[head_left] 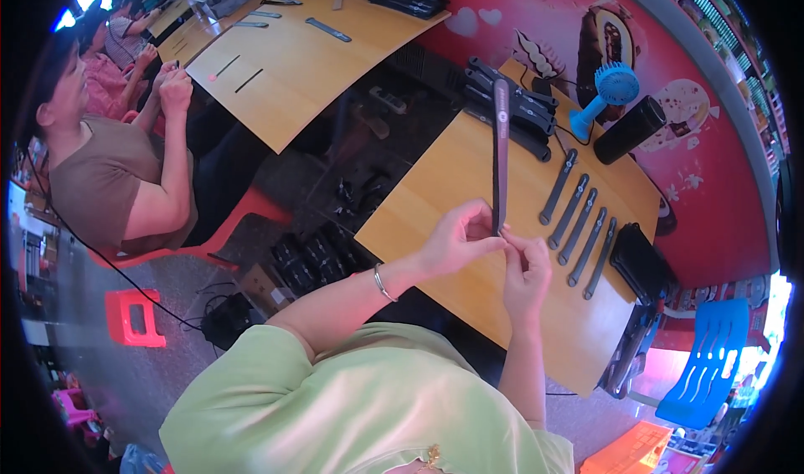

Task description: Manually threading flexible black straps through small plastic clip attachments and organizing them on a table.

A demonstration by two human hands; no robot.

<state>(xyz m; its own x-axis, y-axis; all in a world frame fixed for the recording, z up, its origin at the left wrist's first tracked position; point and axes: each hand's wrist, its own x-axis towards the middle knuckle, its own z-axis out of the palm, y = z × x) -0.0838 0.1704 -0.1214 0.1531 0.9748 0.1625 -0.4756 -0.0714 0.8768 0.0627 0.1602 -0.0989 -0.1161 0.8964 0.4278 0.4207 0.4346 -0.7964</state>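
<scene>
A long dark-grey strap (502, 139) stands upright above the near wooden table, folded so that two lengths run side by side. At its lower end the fingers of my left hand (459, 241) are closed on it. My right hand (528, 277) meets it there in a pinch at the same end; the exact contact is partly hidden by the fingertips. To the right of my hands, several similar straps (578, 214) lie in a slanting row on the table (452, 168). A stack of bundled dark straps (515, 105) rests at the table's far edge.
A blue handheld fan (615, 85) and a black cylinder (630, 131) stand at the back right. A black case (641, 260) lies by the right edge. At left, a co-worker (126, 172) sits by another table (293, 80). Black bundles (314, 260) lie on the floor.
</scene>
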